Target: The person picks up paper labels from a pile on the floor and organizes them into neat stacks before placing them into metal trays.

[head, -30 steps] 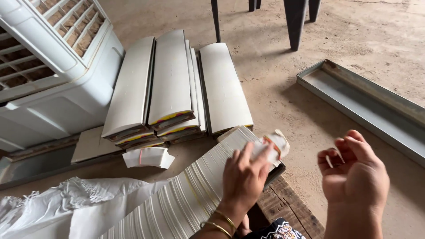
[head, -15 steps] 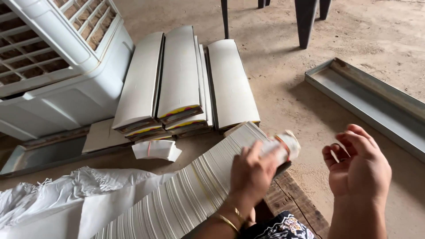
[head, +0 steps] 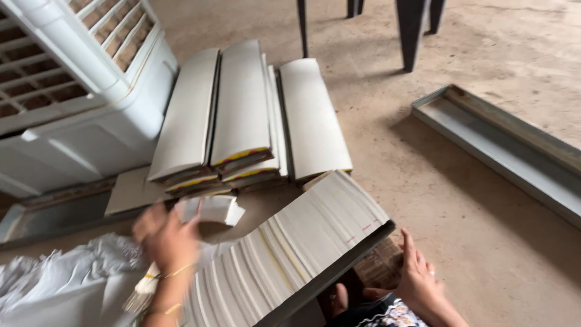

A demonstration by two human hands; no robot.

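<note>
Hands have parted: left moved off card row, right lowered

Counts, head view:
2 hands: left hand, right hand. 1 long fanned row of white sheets. 4 bound white stacks side by side on the floor. 1 small loose bundle. 1 white air cooler. 1 metal tray. 4 dark furniture legs.
</note>
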